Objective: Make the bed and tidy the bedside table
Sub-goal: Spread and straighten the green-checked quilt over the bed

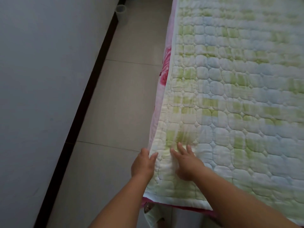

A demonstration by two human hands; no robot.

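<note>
A quilted bed cover [238, 96] in pale green, blue and white squares lies spread over the bed, filling the right side of the view. Under its left edge a pink floral sheet [166, 68] shows along the bed's side. My left hand [143, 163] grips the quilt's left edge near the front corner, thumb on top and fingers hidden below. My right hand [185, 163] lies flat on the quilt just beside it, fingers spread and pressing the fabric.
A narrow strip of grey tiled floor [118, 112] runs between the bed and a white wall [41, 79] with a dark baseboard [85, 99]. A small translucent cup [120, 9] stands on the floor at the far end.
</note>
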